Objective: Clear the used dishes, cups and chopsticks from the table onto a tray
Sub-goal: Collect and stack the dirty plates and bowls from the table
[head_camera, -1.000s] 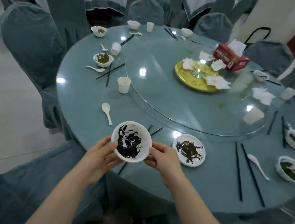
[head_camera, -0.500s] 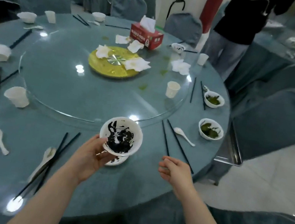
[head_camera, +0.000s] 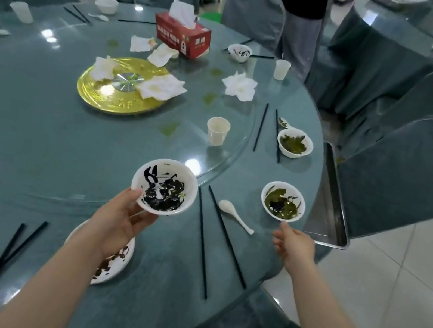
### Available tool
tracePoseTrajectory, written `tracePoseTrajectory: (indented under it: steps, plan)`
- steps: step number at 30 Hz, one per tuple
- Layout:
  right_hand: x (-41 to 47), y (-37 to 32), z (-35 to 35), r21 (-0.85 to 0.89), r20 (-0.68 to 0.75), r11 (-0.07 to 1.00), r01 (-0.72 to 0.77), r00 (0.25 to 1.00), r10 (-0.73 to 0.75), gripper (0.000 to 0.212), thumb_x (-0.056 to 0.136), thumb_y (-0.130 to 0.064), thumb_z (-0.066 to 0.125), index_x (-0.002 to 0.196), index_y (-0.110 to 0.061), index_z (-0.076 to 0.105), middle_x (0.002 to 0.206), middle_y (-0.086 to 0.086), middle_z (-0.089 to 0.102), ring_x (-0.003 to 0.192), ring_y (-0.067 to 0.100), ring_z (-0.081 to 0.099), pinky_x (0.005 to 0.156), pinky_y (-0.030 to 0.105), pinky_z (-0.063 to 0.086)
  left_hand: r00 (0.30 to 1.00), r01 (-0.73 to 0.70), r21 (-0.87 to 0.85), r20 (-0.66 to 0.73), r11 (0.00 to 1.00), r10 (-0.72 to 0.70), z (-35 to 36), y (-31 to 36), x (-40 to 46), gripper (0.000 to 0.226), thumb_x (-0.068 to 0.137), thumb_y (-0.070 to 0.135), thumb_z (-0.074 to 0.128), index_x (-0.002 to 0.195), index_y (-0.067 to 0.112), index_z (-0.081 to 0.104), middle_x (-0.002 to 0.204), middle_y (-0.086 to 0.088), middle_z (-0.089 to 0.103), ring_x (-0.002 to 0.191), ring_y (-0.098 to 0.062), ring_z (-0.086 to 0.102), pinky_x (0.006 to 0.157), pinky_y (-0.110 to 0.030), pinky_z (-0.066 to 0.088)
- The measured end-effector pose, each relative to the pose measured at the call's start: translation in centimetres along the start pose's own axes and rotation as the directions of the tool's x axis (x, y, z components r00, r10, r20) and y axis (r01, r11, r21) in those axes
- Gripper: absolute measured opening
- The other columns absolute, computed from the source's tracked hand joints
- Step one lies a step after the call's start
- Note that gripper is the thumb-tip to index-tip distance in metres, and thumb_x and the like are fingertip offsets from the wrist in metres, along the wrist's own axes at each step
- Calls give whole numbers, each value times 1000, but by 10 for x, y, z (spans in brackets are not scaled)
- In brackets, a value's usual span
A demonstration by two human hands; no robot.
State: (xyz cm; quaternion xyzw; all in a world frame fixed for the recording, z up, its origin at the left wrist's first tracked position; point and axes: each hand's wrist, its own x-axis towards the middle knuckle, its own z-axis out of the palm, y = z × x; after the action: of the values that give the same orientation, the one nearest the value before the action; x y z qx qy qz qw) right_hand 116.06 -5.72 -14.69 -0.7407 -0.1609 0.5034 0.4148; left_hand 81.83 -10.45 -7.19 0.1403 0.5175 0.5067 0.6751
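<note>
Round teal table (head_camera: 42,134); glass turntable (head_camera: 128,134), covered chairs (head_camera: 407,178), tiled floor (head_camera: 404,281)

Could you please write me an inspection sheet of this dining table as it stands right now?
Surface: round teal table with a glass turntable.
Job's things: dark-smeared bowl held up; bowl with greens near the edge; another greens bowl; stained plate; black chopsticks; white spoon; paper cup; metal tray beside the table's right edge.
Clutter: red tissue box, crumpled napkins, gold disc.
Grippers: left hand grips the smeared bowl; right hand reaches at the greens bowl's rim, contact unclear.
Cables: nothing seen.
Surroundings: covered chairs, a standing person, a second table.
</note>
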Motion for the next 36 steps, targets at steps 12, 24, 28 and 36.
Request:
tracePoseTrajectory:
  steps: [12,24,28,36]
  plan:
    - [11,-18,17,-101,63,994,32,998,-25,24,91,-26,58,73,-10,61,47,1,46,48,17,39,47,28,32,999,-23,-42,-42,999,21,-17,-4,-8,24,91,27,54,109,12,62,84,-6,72,76,-18,67,66,-29,60]
    - [-187,-31,-2,-79,308,955,285,918,-249,23,96,-26,51,78,-12,54,43,-6,35,49,15,36,51,28,32,995,-8,-98,103,995,18,-20,-29,-94,18,92,25,55,104,13,62,77,-5,73,65,-18,70,56,-26,57]
    - [-266,-10,-1,-31,362,946,323,886,-290,24,96,-22,50,74,-13,51,49,0,32,48,16,35,51,29,29,983,-76,-48,165,996,83,-31,-40,-137,26,91,28,58,111,13,59,84,-5,75,69,-17,72,56,-27,57]
    - [-362,57,-16,-135,416,921,366,864,-282,35,97,-22,50,62,-16,48,46,-3,36,46,16,38,49,26,32,942,-106,-44,316,993,115,-53,-73,-217,52,78,41,65,127,26,55,110,-1,71,95,-20,70,71,-31,58]
